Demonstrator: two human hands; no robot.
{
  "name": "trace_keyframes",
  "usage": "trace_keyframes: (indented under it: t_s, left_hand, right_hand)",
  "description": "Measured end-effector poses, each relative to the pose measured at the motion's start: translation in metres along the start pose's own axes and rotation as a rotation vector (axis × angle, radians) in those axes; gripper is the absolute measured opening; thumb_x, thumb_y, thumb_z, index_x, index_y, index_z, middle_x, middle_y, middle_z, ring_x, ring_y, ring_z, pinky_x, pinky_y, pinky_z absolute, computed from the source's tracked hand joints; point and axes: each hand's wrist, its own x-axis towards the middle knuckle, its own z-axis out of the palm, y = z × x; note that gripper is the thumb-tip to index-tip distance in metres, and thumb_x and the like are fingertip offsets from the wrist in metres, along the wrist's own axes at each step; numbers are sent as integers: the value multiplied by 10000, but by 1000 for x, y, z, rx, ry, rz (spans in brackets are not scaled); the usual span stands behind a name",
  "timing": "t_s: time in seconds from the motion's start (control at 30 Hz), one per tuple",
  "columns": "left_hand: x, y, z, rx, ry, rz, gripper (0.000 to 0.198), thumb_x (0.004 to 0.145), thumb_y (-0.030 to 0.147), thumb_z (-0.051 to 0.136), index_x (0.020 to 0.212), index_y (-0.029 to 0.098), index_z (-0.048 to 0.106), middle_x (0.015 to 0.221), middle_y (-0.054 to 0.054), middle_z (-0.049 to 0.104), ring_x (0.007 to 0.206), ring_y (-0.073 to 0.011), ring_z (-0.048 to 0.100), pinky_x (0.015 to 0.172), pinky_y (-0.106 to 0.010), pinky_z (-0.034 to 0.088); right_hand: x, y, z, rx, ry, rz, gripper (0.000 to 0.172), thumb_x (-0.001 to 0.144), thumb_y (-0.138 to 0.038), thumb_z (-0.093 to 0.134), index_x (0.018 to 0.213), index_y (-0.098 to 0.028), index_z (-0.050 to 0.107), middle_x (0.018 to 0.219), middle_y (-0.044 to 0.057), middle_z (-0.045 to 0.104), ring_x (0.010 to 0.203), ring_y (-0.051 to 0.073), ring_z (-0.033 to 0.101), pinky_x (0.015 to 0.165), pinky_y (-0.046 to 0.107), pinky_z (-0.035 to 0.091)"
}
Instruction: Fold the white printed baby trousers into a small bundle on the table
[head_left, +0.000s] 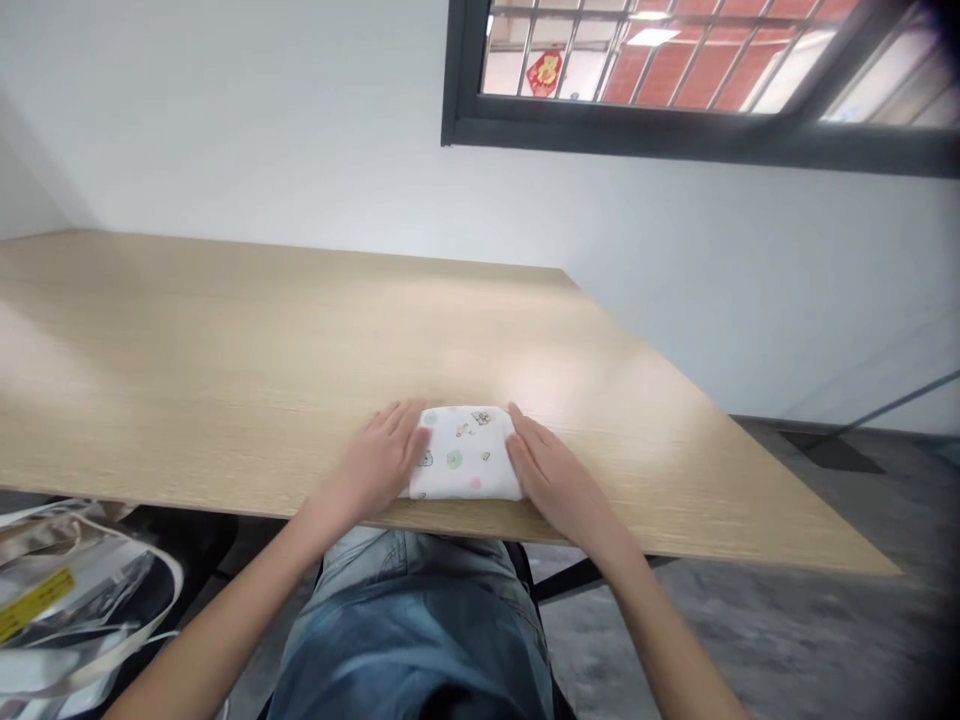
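Fingers (391, 416) loosely together, a person's left hand (382, 455) and right hand (553, 470) flank a folded white patterned cloth (466, 460), thumbs touching it, at the pale wooden desk's (262, 370) near edge.

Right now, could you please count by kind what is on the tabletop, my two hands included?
Hands (left hand, right hand): 2
White printed bundle, seemingly folded cloth: 1
Total: 3
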Motion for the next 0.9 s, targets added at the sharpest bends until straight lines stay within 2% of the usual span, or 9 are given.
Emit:
trace_keyframes:
  t_s: [0.1,0.17,0.23,0.3,0.4,0.5,0.63,0.77,0.9]
  left_hand:
    - [-17,-13,-17,-88,-69,-88,515,950,380,161,1363,115,319,1414,-134,364,1311,-248,314,1058,-429,283]
    - [-16,-10,-31,-144,-121,-181,546,943,439,166,1396,147,260,1382,-147,403,1260,-284,391,995,-458,346]
    - [-4,0,-40,-162,-119,-208,539,938,456,192,1392,175,270,1332,-160,450,1193,-308,458,930,-468,387]
    - [15,14,-42,-165,-92,-131,458,934,413,257,1307,191,402,1274,-143,494,1159,-294,477,923,-441,381]
    - [41,29,-35,-193,-117,-5,312,910,364,346,986,193,594,1082,-82,602,1049,-244,533,884,-363,391]
    - [47,32,-26,-219,-123,-39,309,894,367,359,787,166,568,837,-77,631,817,-227,583,728,-332,418]
    - [25,27,-22,-292,-82,-156,268,887,355,344,800,170,518,757,-54,615,676,-193,564,599,-288,392]
    - [-4,24,-19,-438,-16,-225,281,878,388,342,809,177,513,786,-33,613,702,-186,560,601,-277,406]
    - [-15,16,-15,-619,61,-245,326,877,291,250,694,183,497,722,-27,567,724,-187,543,660,-293,428]
  right_hand:
    - [-22,10,-14,-24,93,62,364,911,-286,308,1106,-141,578,1180,133,583,1104,263,527,945,445,421]
    - [-38,2,-19,-22,207,109,292,895,-282,350,974,-171,609,1007,111,650,931,261,599,820,423,481]
    - [-51,-17,-17,0,290,94,233,895,-283,386,870,-196,601,841,77,655,773,239,604,700,382,487]
    - [-59,-38,-10,22,301,19,208,894,-262,410,791,-207,581,750,52,628,706,221,575,655,360,458]
    - [-62,-59,5,48,247,-48,189,882,-218,421,798,-198,589,774,51,618,744,225,549,691,371,431]
    - [-54,-58,13,55,216,2,192,877,-227,421,848,-179,605,866,71,618,819,239,538,744,388,423]
    - [-30,-41,9,73,187,85,223,882,-274,418,793,-171,594,915,88,609,882,246,530,788,383,416]
    - [0,-33,6,115,55,136,191,883,-277,433,782,-181,563,911,79,598,901,231,524,812,357,407]
    - [16,-36,12,38,-1,181,169,894,-274,423,824,-168,536,966,105,556,950,241,502,850,361,388]
